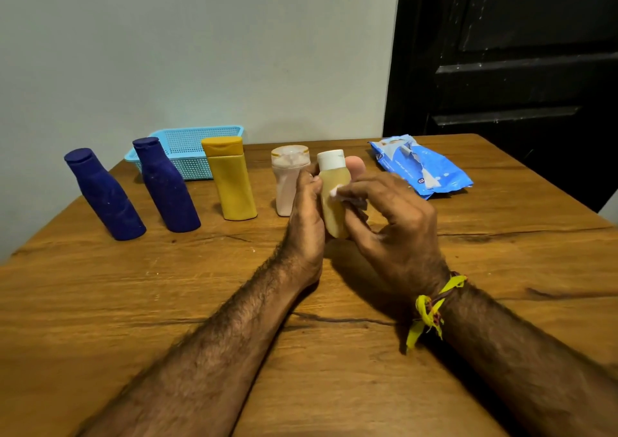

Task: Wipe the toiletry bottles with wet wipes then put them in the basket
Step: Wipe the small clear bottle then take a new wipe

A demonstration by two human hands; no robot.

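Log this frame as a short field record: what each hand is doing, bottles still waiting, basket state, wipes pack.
left hand: grips the small white-capped bottle, upright above the table
right hand: presses a wet wipe against that bottle
waiting bottles: two dark blue bottles, yellow bottle, pale pink bottle, all standing
basket: blue, behind the bottles, no bottle visible inside
wipes pack: blue, torn open, far right

1. A pale grey-green wall stood behind the table.
2. A black panelled door filled the right side.
3. The wooden table showed warm grain and dark cracks.
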